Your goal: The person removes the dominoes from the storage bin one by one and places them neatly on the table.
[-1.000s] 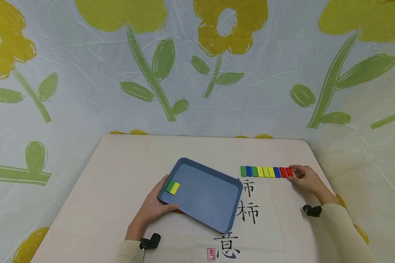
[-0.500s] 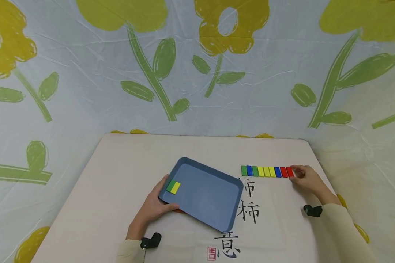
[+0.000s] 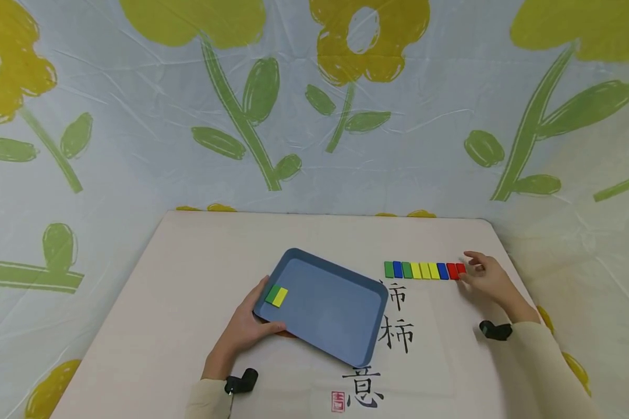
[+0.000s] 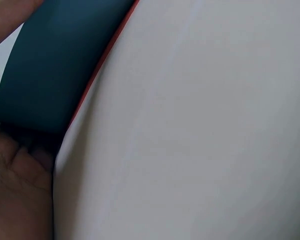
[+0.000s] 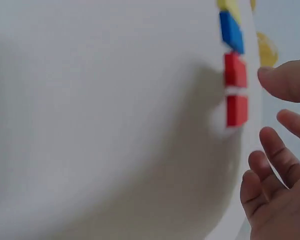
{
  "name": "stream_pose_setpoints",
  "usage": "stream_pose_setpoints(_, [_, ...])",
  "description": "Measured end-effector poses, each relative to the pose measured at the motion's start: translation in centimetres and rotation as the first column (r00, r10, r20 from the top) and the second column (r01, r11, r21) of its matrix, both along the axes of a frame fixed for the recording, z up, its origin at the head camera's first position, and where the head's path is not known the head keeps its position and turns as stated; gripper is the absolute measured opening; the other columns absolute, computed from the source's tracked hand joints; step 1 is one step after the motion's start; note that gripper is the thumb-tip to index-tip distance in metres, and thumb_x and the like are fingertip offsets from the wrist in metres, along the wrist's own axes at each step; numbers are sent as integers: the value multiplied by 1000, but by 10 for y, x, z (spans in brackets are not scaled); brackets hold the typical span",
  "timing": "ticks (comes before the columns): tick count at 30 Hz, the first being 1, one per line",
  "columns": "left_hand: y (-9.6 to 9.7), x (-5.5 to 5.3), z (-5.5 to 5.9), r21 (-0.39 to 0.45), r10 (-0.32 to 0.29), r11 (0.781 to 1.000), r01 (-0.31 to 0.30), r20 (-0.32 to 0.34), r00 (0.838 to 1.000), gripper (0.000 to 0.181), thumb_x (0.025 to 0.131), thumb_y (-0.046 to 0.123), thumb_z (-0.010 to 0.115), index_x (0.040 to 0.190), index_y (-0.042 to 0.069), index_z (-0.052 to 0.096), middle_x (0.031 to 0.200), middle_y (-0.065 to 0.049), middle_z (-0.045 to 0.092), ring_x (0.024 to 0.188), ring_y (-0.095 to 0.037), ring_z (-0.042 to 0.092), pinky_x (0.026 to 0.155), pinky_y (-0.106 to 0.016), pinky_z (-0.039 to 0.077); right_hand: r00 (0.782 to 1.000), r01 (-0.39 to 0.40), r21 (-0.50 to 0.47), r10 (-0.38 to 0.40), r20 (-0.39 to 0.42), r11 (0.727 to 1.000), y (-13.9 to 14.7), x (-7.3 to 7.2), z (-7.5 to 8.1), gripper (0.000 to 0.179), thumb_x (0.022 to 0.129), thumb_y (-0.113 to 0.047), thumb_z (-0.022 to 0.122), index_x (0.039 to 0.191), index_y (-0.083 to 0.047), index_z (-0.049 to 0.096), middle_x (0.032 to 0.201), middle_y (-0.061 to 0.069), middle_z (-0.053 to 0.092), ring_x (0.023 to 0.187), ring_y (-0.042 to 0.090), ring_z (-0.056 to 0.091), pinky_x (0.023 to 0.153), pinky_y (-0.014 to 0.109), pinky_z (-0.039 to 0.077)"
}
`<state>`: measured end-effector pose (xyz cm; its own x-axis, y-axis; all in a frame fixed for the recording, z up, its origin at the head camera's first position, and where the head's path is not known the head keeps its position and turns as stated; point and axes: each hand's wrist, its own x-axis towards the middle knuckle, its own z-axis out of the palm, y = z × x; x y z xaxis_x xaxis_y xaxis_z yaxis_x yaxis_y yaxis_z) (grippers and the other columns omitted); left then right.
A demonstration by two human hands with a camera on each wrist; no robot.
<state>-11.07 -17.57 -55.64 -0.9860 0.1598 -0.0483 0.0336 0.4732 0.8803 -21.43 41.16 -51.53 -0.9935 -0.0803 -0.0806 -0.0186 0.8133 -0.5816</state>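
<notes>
Just beside the right grip, the outermost red tile.

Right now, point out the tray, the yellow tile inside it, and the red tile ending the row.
Tray [image 3: 327, 314]: head view, on its bare floor.
Yellow tile [image 3: 280, 297]: head view, middle of its top face.
End red tile [image 3: 460, 268]: head view, on its top face.
</notes>
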Motion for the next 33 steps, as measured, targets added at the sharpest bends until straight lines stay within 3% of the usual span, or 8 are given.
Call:
stream_pose_setpoints(5, [-1, -2, -2, -4, 1, 1000, -1, -12, 1000, 117, 74, 43, 93, 165, 34, 21, 171, -4, 25, 157, -34, 23, 123, -63, 26, 998, -25, -43, 22, -56, 999, -33, -4, 17, 73, 98, -28, 69, 154, 4, 36, 140, 35, 47, 127, 54, 44, 98, 70, 45])
stream_pose_setpoints(11, [-1, -3, -2, -13, 6, 1000, -6, -12, 1000, 117, 73, 44, 93, 165, 33, 21, 171, -5, 25, 157, -35, 23, 123, -63, 26, 986, -142, -64, 135, -102, 988, -89, -8, 30, 78, 95, -31, 75, 156, 1, 36, 144, 31, 47, 128, 49, 47, 100, 64, 48])
stream_pose_setpoints(16, [0, -3, -2, -9, 10, 1000, -10, 0, 1000, 117, 73, 44, 94, 165, 33, 22, 171, -5, 26, 158, -34, 23, 123, -63, 25, 962, -255, -102, 241, -131, 962, -138, -7, 36, 78, 92, -29, 78, 155, -2, 40, 147, 25, 48, 129, 44, 48, 100, 62, 48])
stream_pose_setpoints(20, [0, -3, -2, -2, 15, 1000, -15, 6, 1000, 117, 72, 43, 94, 165, 34, 22, 171, -2, 26, 158, -33, 23, 124, -62, 25, 929, -355, -131, 334, -158, 926, -179, -2, 41, 77, 91, -29, 80, 154, -4, 43, 147, 21, 51, 129, 43, 51, 98, 61, 51])
stream_pose_setpoints(26, [0, -2, -2, 2, 6, 1000, -6, 0, 1000, 117, 73, 41, 94, 165, 31, 22, 171, -3, 26, 158, -33, 23, 123, -62, 25, 858, -505, -155, 474, -197, 849, -236, 10, 43, 71, 90, -28, 79, 151, -9, 48, 143, 17, 55, 126, 40, 56, 91, 53, 55])
stream_pose_setpoints(33, [-1, -1, -2, 7, 0, 1000, 0, -2, 1000, 117, 74, 41, 93, 165, 32, 22, 171, -3, 25, 158, -34, 23, 123, -63, 25, 781, -624, -142, 611, -129, 768, -289, 21, 32, 68, 91, -31, 79, 149, -7, 51, 143, 16, 53, 132, 34, 53, 105, 54, 50])
